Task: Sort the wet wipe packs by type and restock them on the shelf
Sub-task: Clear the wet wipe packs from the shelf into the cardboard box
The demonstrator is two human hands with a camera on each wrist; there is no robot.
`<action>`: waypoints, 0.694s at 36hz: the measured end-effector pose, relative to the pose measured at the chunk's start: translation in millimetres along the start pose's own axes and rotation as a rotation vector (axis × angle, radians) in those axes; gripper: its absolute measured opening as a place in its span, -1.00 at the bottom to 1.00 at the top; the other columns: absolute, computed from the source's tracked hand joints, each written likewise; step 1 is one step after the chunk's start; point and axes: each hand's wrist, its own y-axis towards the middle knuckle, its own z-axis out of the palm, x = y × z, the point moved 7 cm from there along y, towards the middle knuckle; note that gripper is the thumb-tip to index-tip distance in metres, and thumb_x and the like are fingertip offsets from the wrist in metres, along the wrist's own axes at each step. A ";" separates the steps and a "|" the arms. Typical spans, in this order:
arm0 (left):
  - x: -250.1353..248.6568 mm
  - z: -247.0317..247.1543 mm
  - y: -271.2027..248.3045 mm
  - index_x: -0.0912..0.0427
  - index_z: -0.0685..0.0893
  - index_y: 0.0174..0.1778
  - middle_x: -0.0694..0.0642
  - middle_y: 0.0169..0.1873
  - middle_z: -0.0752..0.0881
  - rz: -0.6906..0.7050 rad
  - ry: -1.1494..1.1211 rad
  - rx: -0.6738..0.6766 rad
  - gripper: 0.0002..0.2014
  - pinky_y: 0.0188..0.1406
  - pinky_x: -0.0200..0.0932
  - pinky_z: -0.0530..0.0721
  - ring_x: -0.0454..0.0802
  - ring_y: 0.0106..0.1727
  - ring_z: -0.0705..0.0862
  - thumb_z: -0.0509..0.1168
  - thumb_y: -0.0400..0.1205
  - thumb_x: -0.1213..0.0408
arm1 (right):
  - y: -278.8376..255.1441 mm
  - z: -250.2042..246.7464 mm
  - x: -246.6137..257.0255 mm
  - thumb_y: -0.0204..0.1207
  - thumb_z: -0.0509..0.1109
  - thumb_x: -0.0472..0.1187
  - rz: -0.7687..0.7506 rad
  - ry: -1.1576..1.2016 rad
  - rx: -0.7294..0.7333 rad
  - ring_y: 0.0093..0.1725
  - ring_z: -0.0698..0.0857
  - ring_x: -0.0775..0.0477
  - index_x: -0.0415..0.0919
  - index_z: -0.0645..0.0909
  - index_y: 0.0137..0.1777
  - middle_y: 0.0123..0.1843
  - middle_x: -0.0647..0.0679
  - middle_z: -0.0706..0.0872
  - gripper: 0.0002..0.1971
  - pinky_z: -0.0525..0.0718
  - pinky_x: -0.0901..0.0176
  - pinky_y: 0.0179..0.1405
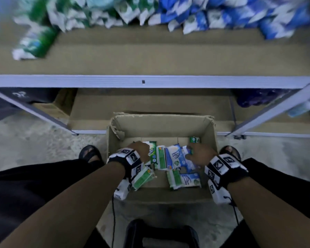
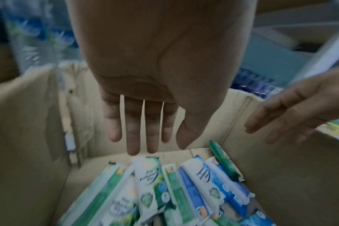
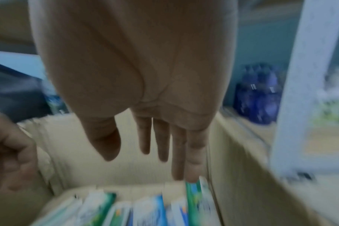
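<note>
Two hands reach down into an open cardboard box (image 1: 211, 140) standing on a pale speckled concrete floor (image 1: 34, 140), between the person's sandalled feet. Nearest, a dark stool (image 1: 161, 233) sits below the forearms. The left hand (image 1: 139, 151) hangs over the box's left half with fingers (image 2: 133, 134) straight and slightly spread, holding nothing. The right hand (image 1: 200, 152) hangs over the right half, fingers (image 3: 162, 142) straight too and empty, their tips just beside a green pack (image 3: 192, 197) standing near the right wall. Green and blue wet wipe packs (image 1: 168, 158) lie jumbled across the box floor, with bare cardboard showing toward its far wall, whose rim is torn at the left corner. Beyond the box, a pale metal shelf frame (image 1: 150, 81) spans the view, with flattened cardboard on its low tier. On the brown upper board (image 1: 150, 51), green packs (image 1: 38, 42) crowd the far left and blue packs (image 1: 240, 17) the far right, leaving its near strip bare.
</note>
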 end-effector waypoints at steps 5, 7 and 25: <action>-28.7 -34.4 -31.2 0.14 0.27 -0.42 0.08 -0.53 0.25 0.152 0.117 -0.094 -0.63 -0.46 -0.15 0.19 0.03 -0.46 0.22 0.24 0.66 0.22 | -41.1 -44.5 22.4 0.65 0.29 0.00 -0.061 -0.041 -0.006 -0.11 0.59 -0.10 -0.20 0.55 0.10 0.07 -0.25 0.72 -0.75 0.53 0.10 -0.15; -39.2 -51.5 -44.8 0.16 0.37 -0.38 0.13 -0.50 0.33 0.121 0.125 -0.113 -0.69 -0.38 -0.17 0.29 0.05 -0.45 0.28 0.23 0.68 0.20 | -58.8 -64.5 29.2 0.65 0.30 0.01 -0.087 -0.078 -0.035 0.06 0.63 -0.14 -0.16 0.55 0.22 0.20 -0.19 0.68 -0.71 0.58 0.08 0.02; -124.9 -234.7 -132.0 0.01 0.62 0.12 0.04 0.06 0.72 0.379 0.286 -0.709 -0.80 -0.03 -0.05 0.59 0.14 0.08 0.66 0.23 0.60 0.12 | -153.1 -257.2 36.6 0.54 0.39 0.04 -0.193 -0.083 -0.475 0.18 0.67 -0.11 -0.03 0.60 0.35 0.24 -0.09 0.71 -0.60 0.64 0.07 0.23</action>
